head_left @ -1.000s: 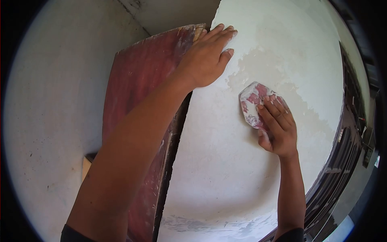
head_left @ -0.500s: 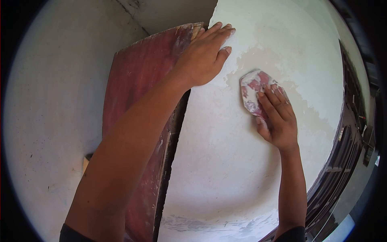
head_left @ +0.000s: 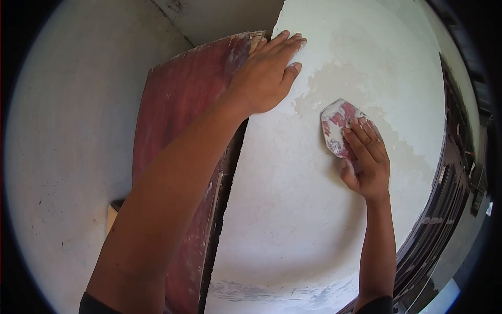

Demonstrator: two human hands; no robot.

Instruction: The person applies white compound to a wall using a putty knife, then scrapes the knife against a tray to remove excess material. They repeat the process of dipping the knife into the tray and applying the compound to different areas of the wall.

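Note:
My left hand [head_left: 269, 70] lies open over the upper corner of a dark red wooden panel [head_left: 183, 104], its fingertips resting on the left edge of a white wall surface [head_left: 298, 199]. White dust coats its fingertips. Lower and to the right, my right hand [head_left: 368, 157] presses a flat, angular red pad [head_left: 337, 125], smeared with white, against that surface. Its fingers lie across the pad's face and the thumb sits at the lower edge. The pad's underside is hidden. Around the pad spreads an irregular greyish-beige patch [head_left: 334, 78].
A dark gap [head_left: 222, 209] runs between the red panel and the white surface's rough edge. Another pale wall [head_left: 68, 157] stands at the left. Dark slatted woodwork [head_left: 436, 209] lines the right side. Bluish-grey streaks [head_left: 277, 293] mark the lower white surface.
My right hand and the pad have slid slightly down and to the right across the white surface. My left hand stays at almost the same place.

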